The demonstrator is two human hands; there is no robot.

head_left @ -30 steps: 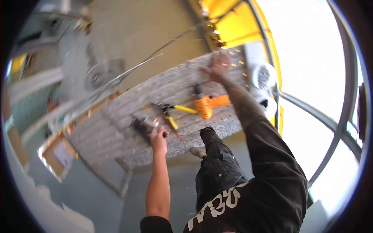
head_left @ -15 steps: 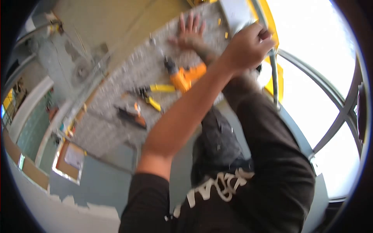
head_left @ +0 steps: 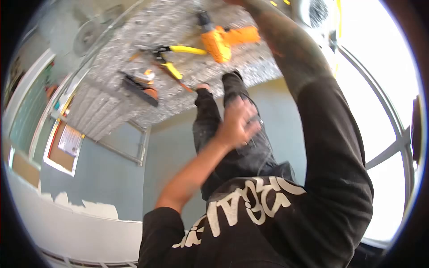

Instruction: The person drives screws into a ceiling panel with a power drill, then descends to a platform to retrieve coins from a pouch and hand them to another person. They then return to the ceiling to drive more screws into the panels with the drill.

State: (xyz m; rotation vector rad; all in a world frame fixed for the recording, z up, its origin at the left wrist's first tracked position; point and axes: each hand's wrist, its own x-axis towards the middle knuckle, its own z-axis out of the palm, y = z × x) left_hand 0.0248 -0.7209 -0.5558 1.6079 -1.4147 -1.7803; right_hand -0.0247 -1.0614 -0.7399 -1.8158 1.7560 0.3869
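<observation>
Lying on a mottled grey surface (head_left: 100, 102): an orange power drill (head_left: 218, 42) and yellow-handled pliers (head_left: 172, 48)

The power drill, smooth-bodied with a black chuck (head_left: 204, 18), rests on its side near the right forearm (head_left: 295, 49). The pliers lie just to its left, two yellow grips splayed from a black joint. Farther left is a slim dark tool (head_left: 137, 89) with an orange end, too blurred to name. The left hand (head_left: 239, 123), blurred, shows against the dark trousers (head_left: 257, 154), thumb and fingers parted, nothing visible in it. The right hand (head_left: 233, 2) is cut off by the top edge; its state cannot be told. Long parallel ridges mark the surface. Around it are a smooth blue-grey expanse (head_left: 172, 143), a white-edged brown board (head_left: 57, 156) bearing paper (head_left: 70, 140), and bright framed windows (head_left: 371, 49).
</observation>
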